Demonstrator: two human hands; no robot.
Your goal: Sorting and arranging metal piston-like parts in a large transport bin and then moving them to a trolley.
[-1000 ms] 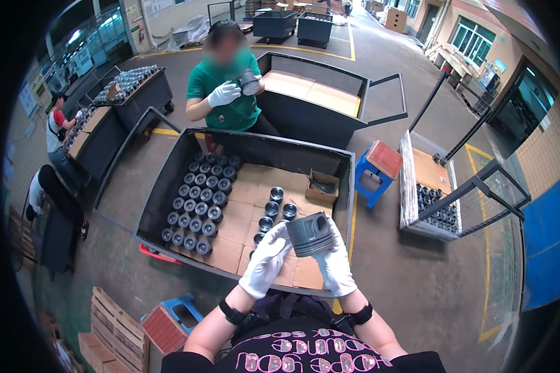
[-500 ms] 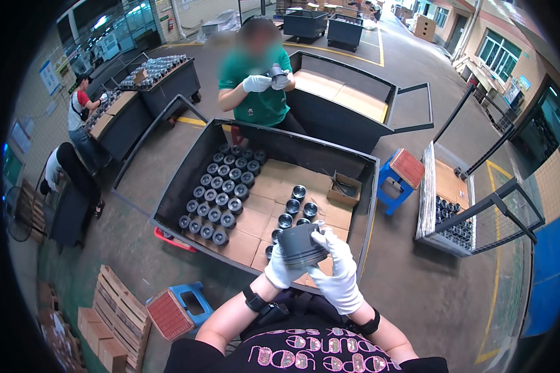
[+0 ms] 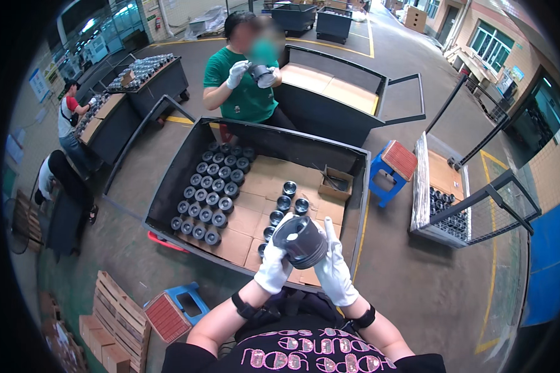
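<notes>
A dark grey engine piston (image 3: 302, 242) is held up in front of me, above the near side of a cart, with its ring grooves toward the lower right. My left hand (image 3: 274, 264), in a white glove, grips the piston's left side. On the other side my right hand (image 3: 335, 270), also gloved, bears against it with the fingers pointing upward. Beneath, a short group of pistons (image 3: 284, 203) stands on cardboard, partly hidden by my hands. Several rows of upright pistons (image 3: 212, 199) fill the cart's left part.
The cart's dark metal rim (image 3: 255, 125) surrounds the cardboard, with a small cardboard box (image 3: 336, 184) inside at right. Across it, a person in green (image 3: 238, 93) holds another piston (image 3: 261, 74). Stools (image 3: 392, 168) stand right and near left. A wooden pallet (image 3: 121, 311) leans at lower left.
The piston has turned in my hands, so its end and side opening face me more. My right fingers have straightened off its top. The co-worker has raised their piston.
</notes>
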